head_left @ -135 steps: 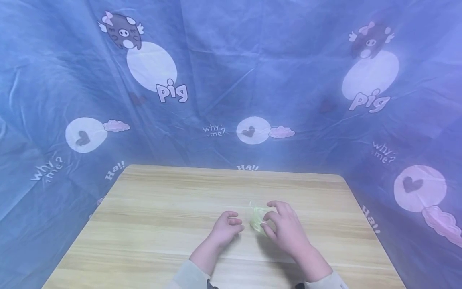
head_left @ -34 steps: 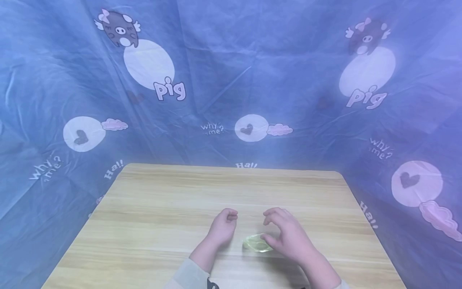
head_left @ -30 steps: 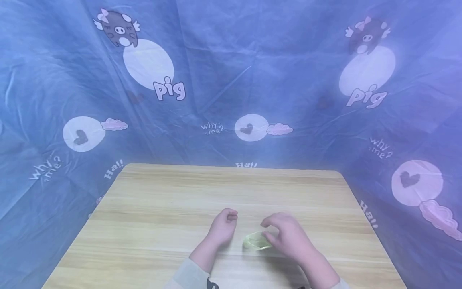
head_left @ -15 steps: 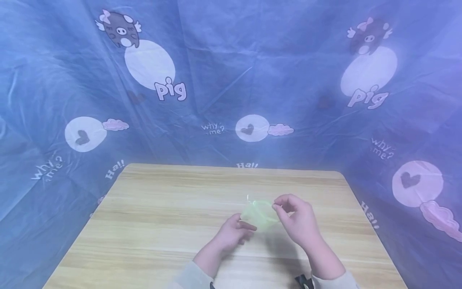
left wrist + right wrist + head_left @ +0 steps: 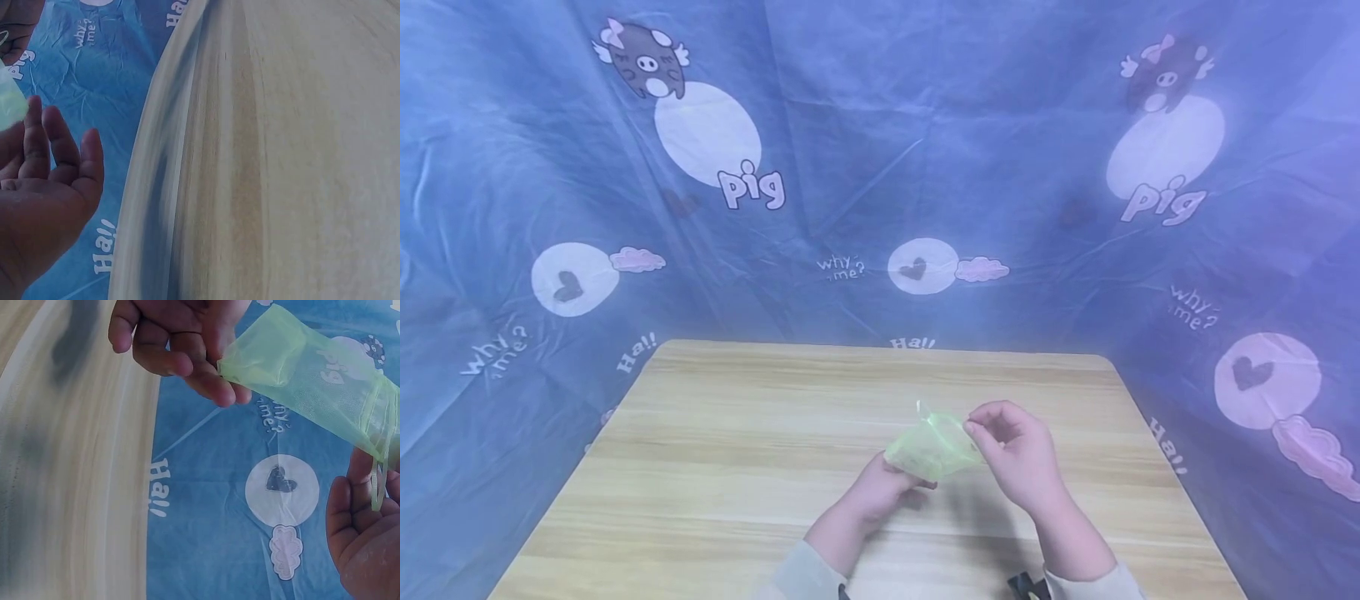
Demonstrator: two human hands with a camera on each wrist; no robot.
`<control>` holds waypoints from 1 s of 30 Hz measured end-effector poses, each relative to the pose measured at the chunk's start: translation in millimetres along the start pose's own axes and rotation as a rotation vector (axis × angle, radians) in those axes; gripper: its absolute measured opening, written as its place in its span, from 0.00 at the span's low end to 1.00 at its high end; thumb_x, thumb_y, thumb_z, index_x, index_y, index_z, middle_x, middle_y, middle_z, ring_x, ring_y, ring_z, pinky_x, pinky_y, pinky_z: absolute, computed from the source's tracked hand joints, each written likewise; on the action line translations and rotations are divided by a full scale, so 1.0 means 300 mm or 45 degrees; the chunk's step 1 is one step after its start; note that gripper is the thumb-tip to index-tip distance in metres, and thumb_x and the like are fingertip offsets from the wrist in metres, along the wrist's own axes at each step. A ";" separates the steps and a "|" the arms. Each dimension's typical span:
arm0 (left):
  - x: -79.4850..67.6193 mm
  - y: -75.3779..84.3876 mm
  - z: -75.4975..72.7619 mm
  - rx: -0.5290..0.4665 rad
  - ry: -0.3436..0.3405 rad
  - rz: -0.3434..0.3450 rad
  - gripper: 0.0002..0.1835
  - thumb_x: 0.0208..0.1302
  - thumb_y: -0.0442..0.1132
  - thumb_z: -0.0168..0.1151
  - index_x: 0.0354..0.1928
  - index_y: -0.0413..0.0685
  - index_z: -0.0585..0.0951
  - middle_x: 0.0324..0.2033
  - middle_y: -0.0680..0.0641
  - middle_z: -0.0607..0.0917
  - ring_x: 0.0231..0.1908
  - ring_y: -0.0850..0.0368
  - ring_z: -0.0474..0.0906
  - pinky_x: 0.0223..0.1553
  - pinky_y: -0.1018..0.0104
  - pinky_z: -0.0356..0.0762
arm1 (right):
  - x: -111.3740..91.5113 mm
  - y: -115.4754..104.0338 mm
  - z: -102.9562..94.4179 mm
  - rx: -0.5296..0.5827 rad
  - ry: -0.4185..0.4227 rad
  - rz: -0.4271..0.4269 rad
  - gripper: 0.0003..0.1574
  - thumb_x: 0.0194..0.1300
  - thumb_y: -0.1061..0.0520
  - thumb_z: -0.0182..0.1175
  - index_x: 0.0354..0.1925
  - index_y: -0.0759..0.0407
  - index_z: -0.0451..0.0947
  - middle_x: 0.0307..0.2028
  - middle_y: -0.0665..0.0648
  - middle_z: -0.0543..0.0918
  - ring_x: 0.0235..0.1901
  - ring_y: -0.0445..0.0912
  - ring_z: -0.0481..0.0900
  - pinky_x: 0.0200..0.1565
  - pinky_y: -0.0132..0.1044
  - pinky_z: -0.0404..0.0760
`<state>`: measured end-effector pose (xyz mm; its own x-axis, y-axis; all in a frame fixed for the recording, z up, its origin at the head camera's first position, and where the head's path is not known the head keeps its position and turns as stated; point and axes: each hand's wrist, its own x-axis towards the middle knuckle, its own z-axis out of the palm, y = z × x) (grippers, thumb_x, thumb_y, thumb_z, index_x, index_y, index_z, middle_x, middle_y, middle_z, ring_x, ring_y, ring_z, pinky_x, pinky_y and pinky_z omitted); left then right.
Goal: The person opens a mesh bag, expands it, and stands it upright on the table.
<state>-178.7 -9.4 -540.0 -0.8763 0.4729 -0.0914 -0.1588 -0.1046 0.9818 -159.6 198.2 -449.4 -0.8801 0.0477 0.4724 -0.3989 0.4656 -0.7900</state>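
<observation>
A sheer light-green drawstring bag [image 5: 934, 450] is held up above the table, spread between the two hands. My left hand [image 5: 874, 493] pinches its lower corner between thumb and finger, the other fingers stretched out, as the right wrist view shows. At the bag's mouth end, my right hand [image 5: 1024, 457] pinches the edge with thumb and forefinger. Thin ribbons [image 5: 378, 481] hang from the gathered mouth in the right wrist view. A paler, squarish patch shows in the bag's closed end; whether it is a fold or something inside, I cannot tell.
Beneath the hands lies a light wood-grain table [image 5: 760, 417] with rounded far corners. Blue printed cloth [image 5: 850, 167] with pigs, hearts and lettering hangs behind it and along both sides. Grey sleeves [image 5: 808, 573] cover the forearms, with black straps at the wrists.
A second ago the bag was low by the right thumb, with the left hand apart. Both hands have since brought it up and spread it, the left hand taking its lower corner.
</observation>
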 end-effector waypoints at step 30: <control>0.000 0.008 0.012 -0.016 0.126 0.106 0.19 0.68 0.35 0.70 0.59 0.41 0.82 0.41 0.52 0.85 0.40 0.56 0.82 0.47 0.56 0.85 | 0.007 -0.022 -0.001 0.055 -0.005 -0.051 0.10 0.61 0.74 0.70 0.37 0.61 0.85 0.33 0.53 0.88 0.32 0.39 0.83 0.35 0.32 0.82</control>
<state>-177.4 -6.6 -537.0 -0.9274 0.3732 -0.0259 -0.0884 -0.1513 0.9845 -158.6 195.4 -443.1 -0.8642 0.0264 0.5025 -0.4444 0.4282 -0.7869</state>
